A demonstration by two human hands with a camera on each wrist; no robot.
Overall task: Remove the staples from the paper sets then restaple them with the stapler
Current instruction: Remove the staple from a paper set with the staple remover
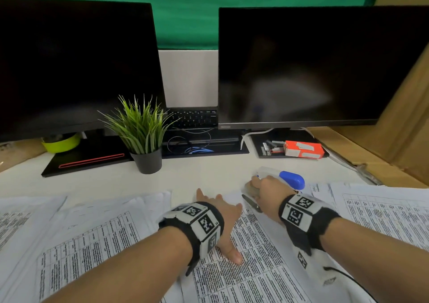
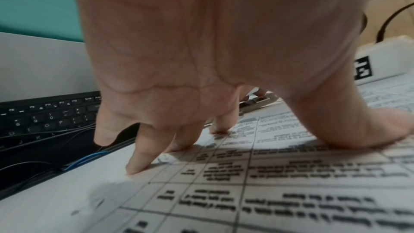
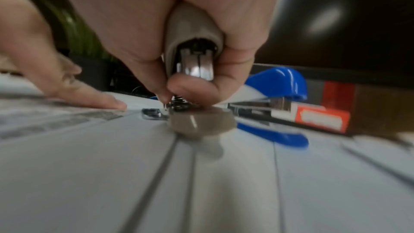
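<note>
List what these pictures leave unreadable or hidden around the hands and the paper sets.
- Printed text on the paper set: blurred in the left wrist view, too small in the head view.
- Any staple at the grey stapler: right hand and motion blur hide it in the right wrist view.
- Grey stapler in the head view: mostly behind the right hand.
- Blue stapler: near end behind the right hand.
- Left hand: presses flat, covering the paper beneath.

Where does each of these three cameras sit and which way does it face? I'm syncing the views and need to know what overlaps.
Head: worn on the head, looking forward and down at the desk; both forearms, left hand and right hand show.
Left wrist: along the left palm, fingertips pressing the printed paper set.
Right wrist: low along the right hand gripping the grey stapler over the paper.
Shared: head and right wrist both show the blue stapler and left hand.
</note>
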